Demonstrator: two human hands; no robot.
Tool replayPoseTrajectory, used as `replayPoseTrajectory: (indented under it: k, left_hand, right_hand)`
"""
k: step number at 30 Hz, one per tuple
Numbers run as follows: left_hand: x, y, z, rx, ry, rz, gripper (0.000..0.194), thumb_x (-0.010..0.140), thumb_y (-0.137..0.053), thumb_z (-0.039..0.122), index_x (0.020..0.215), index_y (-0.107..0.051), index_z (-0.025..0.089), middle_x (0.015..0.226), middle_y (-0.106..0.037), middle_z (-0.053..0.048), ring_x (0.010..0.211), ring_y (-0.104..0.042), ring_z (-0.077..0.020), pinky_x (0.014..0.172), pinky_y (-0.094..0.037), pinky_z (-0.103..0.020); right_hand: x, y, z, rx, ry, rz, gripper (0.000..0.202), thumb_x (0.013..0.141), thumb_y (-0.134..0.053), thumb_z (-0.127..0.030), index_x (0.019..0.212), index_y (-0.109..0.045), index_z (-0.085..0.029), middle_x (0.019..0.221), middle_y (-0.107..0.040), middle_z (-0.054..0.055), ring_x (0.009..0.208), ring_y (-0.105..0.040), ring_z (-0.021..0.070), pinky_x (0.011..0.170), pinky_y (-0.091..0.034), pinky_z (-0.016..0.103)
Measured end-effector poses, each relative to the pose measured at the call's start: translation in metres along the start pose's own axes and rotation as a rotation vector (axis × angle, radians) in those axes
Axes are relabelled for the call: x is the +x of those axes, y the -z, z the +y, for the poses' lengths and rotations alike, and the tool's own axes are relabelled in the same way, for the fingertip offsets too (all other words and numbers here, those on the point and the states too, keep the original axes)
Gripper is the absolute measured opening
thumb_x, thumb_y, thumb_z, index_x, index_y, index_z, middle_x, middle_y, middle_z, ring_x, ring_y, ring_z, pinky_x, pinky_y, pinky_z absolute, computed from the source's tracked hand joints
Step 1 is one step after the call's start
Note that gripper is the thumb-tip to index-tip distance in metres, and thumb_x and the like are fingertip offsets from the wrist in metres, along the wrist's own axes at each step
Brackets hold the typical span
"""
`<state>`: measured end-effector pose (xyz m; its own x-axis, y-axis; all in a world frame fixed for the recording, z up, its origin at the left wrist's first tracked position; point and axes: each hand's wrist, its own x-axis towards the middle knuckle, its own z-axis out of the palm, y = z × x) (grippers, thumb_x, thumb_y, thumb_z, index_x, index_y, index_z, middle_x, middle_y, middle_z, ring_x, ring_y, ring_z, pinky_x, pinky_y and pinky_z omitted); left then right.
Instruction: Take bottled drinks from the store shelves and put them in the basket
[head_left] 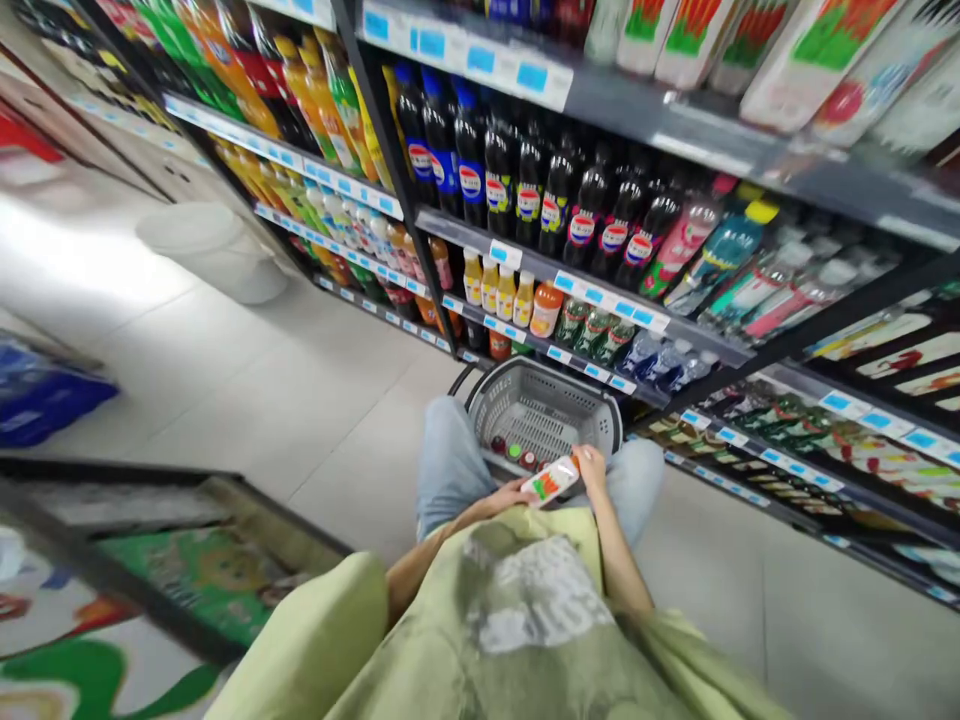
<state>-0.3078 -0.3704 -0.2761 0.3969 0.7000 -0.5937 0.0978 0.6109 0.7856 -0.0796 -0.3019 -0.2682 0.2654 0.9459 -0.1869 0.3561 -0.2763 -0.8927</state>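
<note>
A white drink bottle (551, 481) with an orange and green carrot picture and an orange cap lies tilted between my two hands. My left hand (507, 497) is closed round its base end. At the cap end, the fingers of my right hand (590, 466) are closed on the bottle. Just beyond, between my knees, a grey plastic shopping basket (544, 376) stands on the floor. Several capped bottles (514, 452) are in its near side, with mostly their red and green caps showing. My hands and the held bottle partly hide the basket's near edge.
Drink shelves (480, 250) rise close in front, holding rows of cola bottles (531, 180), small juice bottles and cartons. At the left are a dark-framed display case (187, 560), a blue pack (45, 390) and white round stools (210, 245) on the tiled floor (330, 400).
</note>
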Motion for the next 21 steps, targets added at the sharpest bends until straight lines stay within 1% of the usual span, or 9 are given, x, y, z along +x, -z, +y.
replayPoseTrajectory:
  k: [2,4,5,8,10,15,18,20,21]
  left_hand:
    - [0.003,-0.003,-0.008,-0.016,0.043,-0.009,0.049,0.068,-0.073,0.030,0.111,-0.067,0.008,0.100,-0.077,-0.006,0.101,-0.065,-0.0250,0.094,-0.050,-0.037]
    - [0.006,-0.005,-0.013,-0.020,0.073,-0.018,0.052,0.070,-0.076,0.025,0.118,-0.065,0.009,0.110,-0.079,-0.007,0.104,-0.067,-0.0234,0.096,-0.050,-0.035]
    - [0.008,-0.006,-0.015,-0.018,0.085,-0.020,0.053,0.067,-0.079,0.023,0.118,-0.066,0.012,0.112,-0.080,-0.006,0.106,-0.068,-0.0238,0.098,-0.050,-0.035]
    - [0.012,-0.006,-0.019,-0.015,0.110,-0.006,0.059,0.055,-0.089,0.014,0.109,-0.068,0.025,0.110,-0.082,0.000,0.112,-0.071,-0.0267,0.101,-0.054,-0.036]
    - [0.014,-0.005,-0.021,-0.023,0.113,0.004,0.063,0.052,-0.090,0.010,0.108,-0.067,0.028,0.111,-0.083,0.002,0.114,-0.072,-0.0275,0.104,-0.055,-0.039]
    - [0.018,-0.003,-0.025,-0.048,0.099,-0.005,0.065,0.054,-0.092,0.010,0.111,-0.067,0.029,0.114,-0.083,-0.002,0.118,-0.073,-0.0295,0.109,-0.054,-0.045]
    - [0.020,-0.001,-0.027,-0.059,0.070,-0.005,0.064,0.054,-0.093,0.010,0.109,-0.067,0.028,0.113,-0.083,-0.003,0.117,-0.073,-0.0300,0.109,-0.054,-0.046]
    - [0.021,0.000,-0.028,-0.070,0.047,-0.002,0.064,0.054,-0.092,0.010,0.110,-0.066,0.027,0.113,-0.082,-0.004,0.116,-0.072,-0.0302,0.109,-0.054,-0.047]
    - [0.022,0.000,-0.029,-0.075,0.034,0.001,0.065,0.055,-0.092,0.010,0.112,-0.066,0.026,0.113,-0.082,-0.005,0.116,-0.072,-0.0303,0.109,-0.054,-0.048]
  right_hand:
    - [0.002,0.000,0.005,-0.047,-0.029,-0.036,0.052,0.071,-0.057,-0.075,0.062,-0.056,-0.024,0.062,-0.061,0.004,0.066,-0.054,0.0228,0.066,-0.044,0.035]
    - [0.003,0.000,0.013,-0.072,-0.061,-0.051,0.047,0.070,-0.060,-0.070,0.065,-0.060,-0.023,0.065,-0.065,0.005,0.068,-0.057,0.0234,0.069,-0.045,0.035]
    - [0.003,-0.001,0.018,-0.081,-0.074,-0.055,0.044,0.069,-0.062,-0.067,0.065,-0.060,-0.024,0.066,-0.066,0.005,0.068,-0.058,0.0234,0.070,-0.045,0.034]
    - [0.004,-0.005,0.029,-0.093,-0.094,-0.059,0.034,0.069,-0.065,-0.058,0.065,-0.062,-0.025,0.066,-0.068,0.005,0.069,-0.060,0.0238,0.073,-0.046,0.034]
    - [0.005,-0.007,0.034,-0.097,-0.096,-0.057,0.029,0.070,-0.066,-0.054,0.066,-0.063,-0.026,0.068,-0.070,0.004,0.070,-0.061,0.0246,0.076,-0.047,0.035]
    - [0.008,-0.009,0.039,-0.085,-0.087,-0.061,0.023,0.072,-0.068,-0.049,0.067,-0.065,-0.026,0.071,-0.072,0.004,0.073,-0.065,0.0262,0.081,-0.050,0.037]
    - [0.008,-0.008,0.040,-0.048,-0.075,-0.072,0.022,0.072,-0.068,-0.047,0.072,-0.068,-0.025,0.078,-0.076,0.005,0.080,-0.068,0.0268,0.082,-0.053,0.037]
    - [0.009,-0.007,0.041,-0.011,-0.074,-0.088,0.025,0.072,-0.065,-0.048,0.077,-0.071,-0.024,0.087,-0.078,0.006,0.084,-0.069,0.0267,0.078,-0.054,0.035]
    - [0.009,-0.007,0.041,0.009,-0.081,-0.098,0.028,0.073,-0.064,-0.048,0.081,-0.073,-0.024,0.091,-0.079,0.007,0.084,-0.070,0.0265,0.074,-0.054,0.034]
